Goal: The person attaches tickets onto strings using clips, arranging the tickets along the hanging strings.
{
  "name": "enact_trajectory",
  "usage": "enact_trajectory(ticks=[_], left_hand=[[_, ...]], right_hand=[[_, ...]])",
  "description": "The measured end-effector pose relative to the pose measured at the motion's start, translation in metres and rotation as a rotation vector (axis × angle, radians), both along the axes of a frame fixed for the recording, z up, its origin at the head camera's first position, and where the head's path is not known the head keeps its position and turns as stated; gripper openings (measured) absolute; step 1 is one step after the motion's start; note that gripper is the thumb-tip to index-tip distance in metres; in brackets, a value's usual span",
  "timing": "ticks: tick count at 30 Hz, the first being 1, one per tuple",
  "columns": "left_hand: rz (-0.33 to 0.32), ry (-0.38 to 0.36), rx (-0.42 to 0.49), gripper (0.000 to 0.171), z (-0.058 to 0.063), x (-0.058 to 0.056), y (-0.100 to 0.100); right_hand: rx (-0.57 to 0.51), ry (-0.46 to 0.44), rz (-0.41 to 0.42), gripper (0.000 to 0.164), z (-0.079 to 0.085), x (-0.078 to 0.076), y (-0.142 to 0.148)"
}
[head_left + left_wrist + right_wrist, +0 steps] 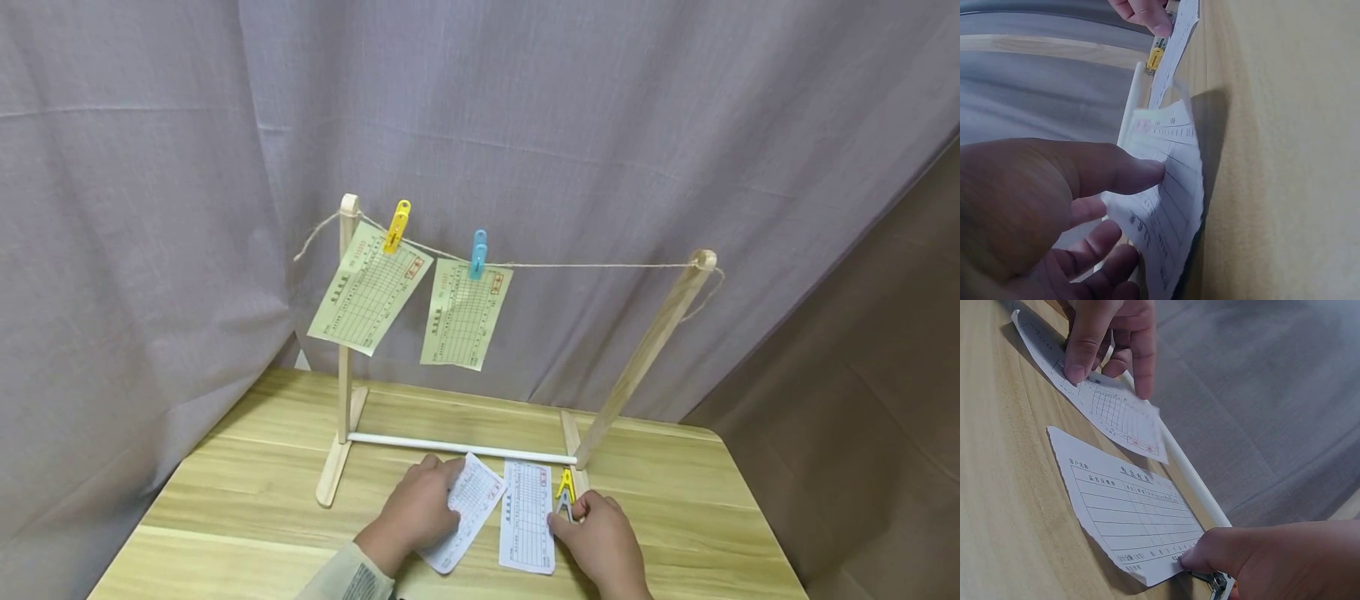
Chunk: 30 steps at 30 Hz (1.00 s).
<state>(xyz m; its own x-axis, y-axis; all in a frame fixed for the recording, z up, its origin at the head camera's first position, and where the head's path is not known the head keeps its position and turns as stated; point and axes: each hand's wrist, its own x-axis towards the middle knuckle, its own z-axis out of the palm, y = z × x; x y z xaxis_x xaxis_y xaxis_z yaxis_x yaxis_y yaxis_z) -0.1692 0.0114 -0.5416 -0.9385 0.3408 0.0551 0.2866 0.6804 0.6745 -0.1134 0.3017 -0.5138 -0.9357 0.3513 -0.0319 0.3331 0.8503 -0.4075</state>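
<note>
My left hand (pixel 422 506) pinches a white printed receipt slip (pixel 472 508), thumb on top; the slip is tilted and lifted off the table along one side in the left wrist view. Beside it, a second white slip (pixel 527 517) lies on the table. My right hand (pixel 603 537) is at that slip's right edge, thumb and forefinger around a grey clothespin (pixel 564 503); the thumb tip touches the paper's edge (pixel 1172 565). Just beyond the grey clothespin lies a yellow clothespin (pixel 566 482). The right fingertips are partly hidden.
A wooden stand has a left post (pixel 345 333), a right post (pixel 645 358) and a white bottom rod (pixel 465 448). From its string (pixel 600 265) hang two green slips (pixel 371 287), held by a yellow clothespin (pixel 397 227) and a blue one (pixel 478 254). Grey curtain (pixel 525 125) behind.
</note>
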Motion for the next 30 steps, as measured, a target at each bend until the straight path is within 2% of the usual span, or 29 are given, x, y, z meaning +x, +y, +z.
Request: enact_trajectory(ticks=[5,11,21,26,30], left_hand=[[-0.011,-0.022,0.033,0.093,-0.003,0.0,0.0],[-0.035,-0.014,0.038,0.077,-0.001,0.0,-0.004],[-0.031,0.014,0.046,0.067,-0.003,-0.001,-0.008],[-0.045,0.027,0.043,0.053,-0.007,-0.002,-0.008],[-0.034,0.046,0.04,0.033,-0.01,-0.002,-0.007]], right_hand=[[-0.001,-0.003,-0.011,0.042,-0.003,0.0,0.002],[-0.023,0.008,-0.011,0.038,-0.003,0.001,0.004],[-0.122,0.054,-0.019,0.026,0.016,0.009,0.006],[-0.185,0.089,-0.041,0.028,0.024,0.011,0.009],[-0.254,0.137,-0.038,0.026,0.027,0.011,0.009]])
